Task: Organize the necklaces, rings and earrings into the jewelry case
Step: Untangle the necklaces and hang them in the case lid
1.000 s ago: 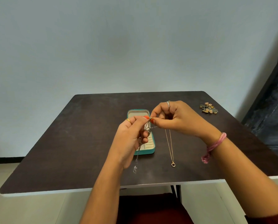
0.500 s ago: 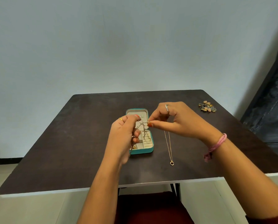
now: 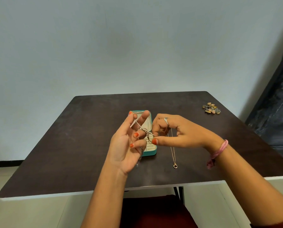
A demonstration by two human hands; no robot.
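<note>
While both hands [image 3: 151,134] hold the silver chain [image 3: 143,129] stretched above the open case [image 3: 151,151] (left fingers looped, right pinching), it could knot or slip outside.

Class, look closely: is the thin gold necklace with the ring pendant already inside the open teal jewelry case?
No: the thin gold necklace lies stretched on the dark table, to the right of the open teal jewelry case.

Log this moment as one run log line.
left hand: holds silver chain | right hand: pinches chain | jewelry case: open | gold necklace: on table
</note>
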